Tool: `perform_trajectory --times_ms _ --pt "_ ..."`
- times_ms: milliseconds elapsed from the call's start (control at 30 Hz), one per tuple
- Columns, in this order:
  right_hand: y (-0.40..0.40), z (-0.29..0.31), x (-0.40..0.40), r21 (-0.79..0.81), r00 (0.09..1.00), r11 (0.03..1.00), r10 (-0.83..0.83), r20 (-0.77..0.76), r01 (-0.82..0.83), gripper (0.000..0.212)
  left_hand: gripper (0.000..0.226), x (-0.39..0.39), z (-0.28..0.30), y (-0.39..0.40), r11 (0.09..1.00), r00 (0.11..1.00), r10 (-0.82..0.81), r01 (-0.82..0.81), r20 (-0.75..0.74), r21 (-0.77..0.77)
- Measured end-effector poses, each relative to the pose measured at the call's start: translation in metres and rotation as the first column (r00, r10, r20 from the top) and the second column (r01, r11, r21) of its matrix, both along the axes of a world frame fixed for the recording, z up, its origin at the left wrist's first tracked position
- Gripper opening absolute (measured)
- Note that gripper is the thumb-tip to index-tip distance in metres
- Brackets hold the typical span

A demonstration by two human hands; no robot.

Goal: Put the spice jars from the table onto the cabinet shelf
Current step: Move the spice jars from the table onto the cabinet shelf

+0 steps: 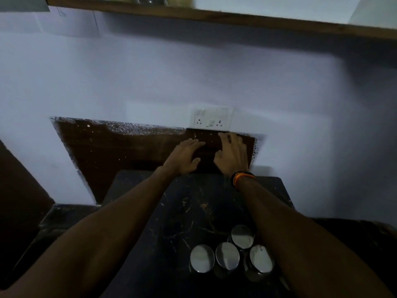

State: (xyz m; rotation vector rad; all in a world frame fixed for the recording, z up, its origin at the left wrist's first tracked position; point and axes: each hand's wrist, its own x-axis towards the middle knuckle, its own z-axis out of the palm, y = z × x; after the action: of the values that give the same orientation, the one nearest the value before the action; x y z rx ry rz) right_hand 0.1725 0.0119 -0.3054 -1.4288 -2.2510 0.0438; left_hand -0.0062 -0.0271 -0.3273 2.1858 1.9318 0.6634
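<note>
1. The left hand (185, 157) reaches forward with its fingers straight and close together, palm down, holding nothing.
2. The right hand (232, 153) lies just beside it, to its right, fingers spread and loosely bent, also holding nothing; a dark and orange band (242, 178) sits on its wrist.
3. Both hands are out past the far edge of the dark worktop (193, 211), in front of a brown panel (129, 147) on the wall; whether they touch the panel cannot be told.
4. Four spice jars (227, 255) with shiny metal lids stand on the worktop well behind the hands, close to the person, between the forearms and nearer the right one. Three stand in a row and one stands just beyond them; they are touching or nearly so.
5. No label or writing can be read on the jars; only the lids show clearly.
6. A white switch and socket plate (211, 119) is on the wall just above the right hand; no writing is legible.
7. The wooden shelf (236, 19) runs high above both hands, with blurred jars (150, 0) on it at its left end.
</note>
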Motion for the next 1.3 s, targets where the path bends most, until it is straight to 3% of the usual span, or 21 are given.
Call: perform_trajectory --times_ms 300,433,600,867,1000,1100,1200,1300 --pt "-0.054 -0.1 0.014 -0.301 0.992 0.952 0.088 0.092 -0.056 0.043 0.063 0.014 -0.079 -0.039 0.962 0.995 -0.004 0.03 0.095 -0.27" --pt "-0.088 -0.136 0.019 -0.454 0.983 0.881 0.174 0.056 -0.13 0.026 0.06 0.024 -0.113 -0.063 0.933 0.991 0.02 0.03 0.134 -0.358" --pt "-0.124 -0.164 0.026 -0.588 0.957 0.796 0.263 0.123 -0.143 0.02 0.049 0.034 -0.146 -0.092 0.894 0.962 0.097 0.028 0.254 -0.447" --pt "-0.157 -0.192 0.036 -0.496 0.882 0.845 0.374 0.285 -0.199 0.053 0.049 0.027 -0.171 -0.121 0.816 0.926 0.192 0.034 0.326 -0.577" --pt "-0.155 -0.192 0.033 -0.54 0.793 0.814 0.467 0.391 -0.214 0.086 0.047 0.022 -0.172 -0.128 0.802 0.903 0.223 0.044 0.367 -0.596" --pt "-0.151 -0.194 0.032 -0.582 0.729 0.776 0.542 0.418 -0.244 0.092 0.04 0.02 -0.172 -0.13 0.809 0.896 0.235 0.035 0.377 -0.587" --pt "-0.144 -0.195 0.028 -0.587 0.766 0.76 0.545 0.34 -0.28 0.079 0.031 0.014 -0.172 -0.132 0.807 0.863 0.282 0.022 0.418 -0.59" --pt "-0.128 -0.182 0.02 -0.666 0.821 0.692 0.532 0.207 -0.279 0.091 0.026 0.009 -0.173 -0.134 0.795 0.783 0.389 -0.019 0.485 -0.607"
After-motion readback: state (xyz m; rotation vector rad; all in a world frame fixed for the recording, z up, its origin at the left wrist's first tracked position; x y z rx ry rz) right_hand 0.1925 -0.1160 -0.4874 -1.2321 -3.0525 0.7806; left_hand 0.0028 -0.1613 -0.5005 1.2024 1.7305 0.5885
